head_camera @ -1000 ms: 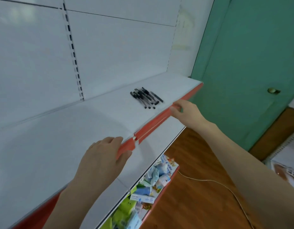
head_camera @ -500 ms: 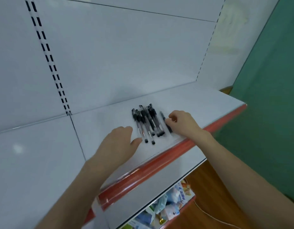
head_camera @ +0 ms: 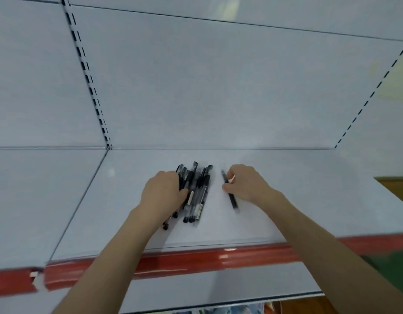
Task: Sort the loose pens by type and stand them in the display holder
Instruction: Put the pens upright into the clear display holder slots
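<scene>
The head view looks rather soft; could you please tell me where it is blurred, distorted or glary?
In the head view, the red shelf edge strip is motion-smeared with a small glare patch; the bundle of pens and the single black pen are soft, their print unreadable; the wide lens splays the slotted uprights outward; light is even, shadows faint.

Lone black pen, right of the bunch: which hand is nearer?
Right. The right hand pinches the lone pen; the left hand holds the pen bunch, off to its left.

soft even overhead light, faint shadows, wide-angle bowing at edges, motion blur along the red shelf edge (head_camera: pixel 196 259)
</scene>
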{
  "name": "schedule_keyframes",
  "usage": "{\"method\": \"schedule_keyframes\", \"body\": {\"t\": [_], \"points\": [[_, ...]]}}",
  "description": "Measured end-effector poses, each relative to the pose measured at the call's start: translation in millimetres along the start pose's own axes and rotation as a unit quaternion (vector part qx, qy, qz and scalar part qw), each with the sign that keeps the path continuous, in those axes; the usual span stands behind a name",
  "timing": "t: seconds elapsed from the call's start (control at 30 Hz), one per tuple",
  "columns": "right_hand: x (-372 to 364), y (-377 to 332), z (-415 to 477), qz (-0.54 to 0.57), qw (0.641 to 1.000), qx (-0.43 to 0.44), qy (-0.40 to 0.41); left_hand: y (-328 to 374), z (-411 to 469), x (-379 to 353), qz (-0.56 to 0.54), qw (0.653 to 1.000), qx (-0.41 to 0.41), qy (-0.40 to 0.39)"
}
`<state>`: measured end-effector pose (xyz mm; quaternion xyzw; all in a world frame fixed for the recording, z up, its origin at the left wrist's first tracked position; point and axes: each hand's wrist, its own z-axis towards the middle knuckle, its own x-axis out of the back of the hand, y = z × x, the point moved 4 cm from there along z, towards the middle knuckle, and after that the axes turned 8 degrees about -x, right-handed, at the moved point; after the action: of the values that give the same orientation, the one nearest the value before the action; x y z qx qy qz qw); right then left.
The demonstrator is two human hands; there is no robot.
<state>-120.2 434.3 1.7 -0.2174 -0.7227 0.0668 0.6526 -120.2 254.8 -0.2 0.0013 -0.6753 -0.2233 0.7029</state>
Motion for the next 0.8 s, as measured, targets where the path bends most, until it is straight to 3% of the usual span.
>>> {"method": "schedule_keyframes", "body": {"t": [0.27,0.6,0.7,0.8], "points": [[7,2,4,-0.008,0.999,0.034,-0.023,9,6,1,-0.012,0.999,0.033,-0.026],[12,20,-2,-0.016,0.999,-0.001,-0.045,-16,8,-3,0.024,0.997,0.066,-0.01],[10,23,-1,0.025,0.999,0.009,-0.036,-22,8,-2,-0.056,0.996,0.064,0.032],[17,27,-6,0.181,0.983,0.011,-0.008,-20,-1,7,-0.26,0.961,0.062,0.071]]}}
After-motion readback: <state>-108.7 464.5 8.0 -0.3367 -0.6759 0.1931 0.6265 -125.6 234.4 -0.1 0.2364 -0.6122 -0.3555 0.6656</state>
